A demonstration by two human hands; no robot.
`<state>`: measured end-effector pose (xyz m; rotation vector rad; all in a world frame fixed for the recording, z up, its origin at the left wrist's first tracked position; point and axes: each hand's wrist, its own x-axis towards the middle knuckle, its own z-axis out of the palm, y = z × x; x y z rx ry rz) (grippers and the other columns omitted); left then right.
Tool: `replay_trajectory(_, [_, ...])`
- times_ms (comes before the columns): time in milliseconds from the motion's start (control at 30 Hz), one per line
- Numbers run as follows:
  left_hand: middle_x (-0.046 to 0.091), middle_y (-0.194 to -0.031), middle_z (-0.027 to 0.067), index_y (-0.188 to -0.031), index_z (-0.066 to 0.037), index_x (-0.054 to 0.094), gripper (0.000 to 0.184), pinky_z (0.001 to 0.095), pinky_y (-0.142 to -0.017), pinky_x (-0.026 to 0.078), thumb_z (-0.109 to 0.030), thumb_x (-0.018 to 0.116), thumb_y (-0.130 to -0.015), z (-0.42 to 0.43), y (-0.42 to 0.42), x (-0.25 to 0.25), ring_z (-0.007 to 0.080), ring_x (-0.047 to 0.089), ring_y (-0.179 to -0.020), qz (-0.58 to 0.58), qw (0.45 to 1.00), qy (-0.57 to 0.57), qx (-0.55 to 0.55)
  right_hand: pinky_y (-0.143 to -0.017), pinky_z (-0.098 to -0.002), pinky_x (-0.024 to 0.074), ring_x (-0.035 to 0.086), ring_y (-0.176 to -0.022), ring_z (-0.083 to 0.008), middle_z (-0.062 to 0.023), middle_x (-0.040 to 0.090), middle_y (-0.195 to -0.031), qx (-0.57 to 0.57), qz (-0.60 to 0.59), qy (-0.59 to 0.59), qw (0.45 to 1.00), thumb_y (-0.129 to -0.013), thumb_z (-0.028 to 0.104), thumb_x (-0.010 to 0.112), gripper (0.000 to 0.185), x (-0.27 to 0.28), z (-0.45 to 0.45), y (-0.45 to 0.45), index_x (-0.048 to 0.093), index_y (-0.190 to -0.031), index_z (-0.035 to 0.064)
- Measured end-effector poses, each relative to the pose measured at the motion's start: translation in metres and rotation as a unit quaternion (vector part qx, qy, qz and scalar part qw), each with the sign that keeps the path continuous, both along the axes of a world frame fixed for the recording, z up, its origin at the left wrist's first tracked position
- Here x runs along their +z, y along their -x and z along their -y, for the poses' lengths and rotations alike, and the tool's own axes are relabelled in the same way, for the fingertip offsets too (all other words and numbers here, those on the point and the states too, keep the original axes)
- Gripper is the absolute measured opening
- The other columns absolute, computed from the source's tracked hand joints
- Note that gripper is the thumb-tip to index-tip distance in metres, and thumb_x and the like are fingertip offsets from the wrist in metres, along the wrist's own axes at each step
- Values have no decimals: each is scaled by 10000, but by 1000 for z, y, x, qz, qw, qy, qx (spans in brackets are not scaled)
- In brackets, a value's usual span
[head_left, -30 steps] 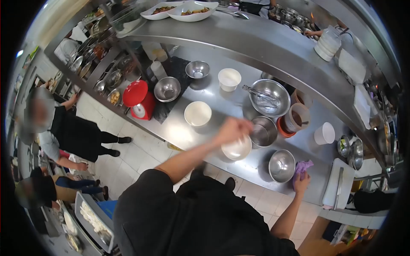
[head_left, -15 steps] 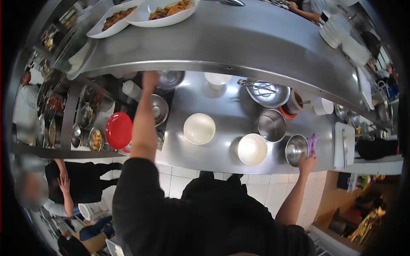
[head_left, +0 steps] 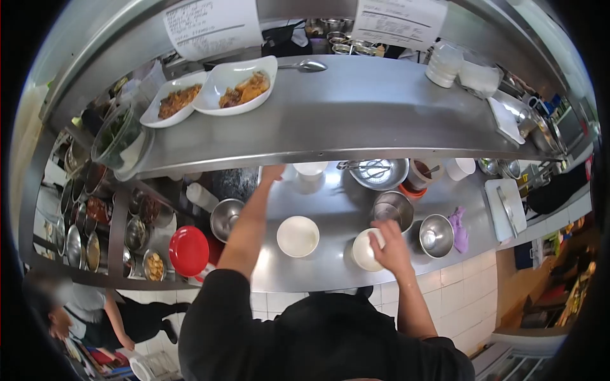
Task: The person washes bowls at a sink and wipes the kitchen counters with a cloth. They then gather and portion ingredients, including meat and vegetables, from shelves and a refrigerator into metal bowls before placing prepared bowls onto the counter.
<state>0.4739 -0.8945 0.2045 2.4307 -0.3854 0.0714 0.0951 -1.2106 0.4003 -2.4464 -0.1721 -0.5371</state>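
My left hand [head_left: 274, 171] reaches forward to the edge of the overhead shelf, which partly hides its fingers; what it touches there I cannot make out. Just right of it is a white bowl [head_left: 311, 168], partly under the shelf. My right hand [head_left: 391, 249] is above a white bowl [head_left: 366, 254], slightly blurred, with thumb and fingers apart and nothing visible in them. Beyond that hand stands a steel pot [head_left: 393, 205]. To its right are a steel bowl [head_left: 436, 235] and a purple cloth [head_left: 458, 230]. Another white bowl [head_left: 298, 236] sits between my arms.
The steel shelf [head_left: 356, 108] overhangs the counter, carrying two white dishes of food [head_left: 236, 87] and a spoon [head_left: 311, 65]. A red pan [head_left: 189, 250] and a steel bowl [head_left: 226, 219] lie left. A whisk bowl [head_left: 381, 174] stands behind; a knife [head_left: 506, 212] rests right. One person [head_left: 117, 311] is lower left.
My right hand has left the steel bowl and purple cloth and moved left over the white bowl. My left hand has moved right along the shelf edge. The view has tilted up.
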Motion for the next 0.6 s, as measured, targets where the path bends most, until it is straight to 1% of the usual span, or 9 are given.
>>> replay_trajectory(33, [673,-1121,157,-1312,-95,572,415,384,-503,570,-304,595,-954,37,3,-2,280,675,-888,-68,991,88,79,-872,-454,492,595,-983,-387,-187,616,-1022,-9,6,-2,1000,-865,98,678,246,2,-9,5,636,-1089,5])
replay_trajectory(67, [677,-1089,122,-1332,-116,556,398,334,-416,548,-254,598,-961,71,22,28,249,669,-801,-157,947,199,199,-875,-453,495,598,-985,-380,-180,618,-1022,4,-9,-4,1000,-858,99,685,250,3,-14,13,639,-1086,10])
replay_trajectory(100, [624,-1202,117,-1359,-123,534,443,334,-439,574,-176,653,-935,78,22,41,253,648,-842,-277,883,321,202,-878,-453,499,602,-987,-373,-174,619,-1022,13,-22,-5,1000,-850,100,693,254,3,-15,22,642,-1083,14])
replay_trajectory(133, [508,-1334,113,-1393,-183,482,508,461,-741,636,-77,625,-917,73,1,25,378,606,-1095,-329,859,369,135,-860,-446,508,608,-978,-359,-164,623,-1001,-4,-27,-8,1000,-844,93,695,246,1,-13,33,648,-1074,21])
replay_trajectory(167, [506,-1337,118,-1394,-172,478,504,462,-743,636,-79,623,-920,73,-12,12,380,607,-1090,-357,836,400,117,-848,-442,511,609,-971,-357,-165,624,-993,-26,-32,-14,999,-844,93,695,242,0,-9,45,652,-1071,21])
replay_trajectory(333, [493,-1352,144,-1398,-119,458,491,466,-753,636,-93,617,-934,39,-82,-41,392,613,-1069,-311,799,495,144,-817,-441,516,615,-940,-359,-176,634,-966,-137,-66,-19,988,-848,92,689,226,-21,20,102,663,-1058,13])
replay_trajectory(467, [484,-1364,165,-1402,-76,442,487,469,-761,636,-103,611,-946,-3,-151,-114,401,618,-1052,-235,803,547,25,-809,-445,518,621,-929,-364,-184,637,-956,-175,-103,-29,979,-859,113,678,216,-23,40,132,663,-1045,4])
replay_trajectory(533, [573,-1210,218,-1314,36,467,479,469,-800,631,-205,660,-948,23,-81,-14,399,629,-986,-309,733,571,203,-797,-441,519,630,-912,-362,-186,642,-940,-204,-98,-45,973,-856,107,680,196,-31,57,138,665,-1022,4])
replay_trajectory(600, [604,-1127,196,-1273,40,489,480,426,-766,627,-253,677,-942,41,-35,36,356,640,-930,-284,769,510,262,-790,-434,519,636,-902,-360,-186,646,-939,-232,-93,-63,966,-854,95,677,184,-36,82,137,666,-1013,4])
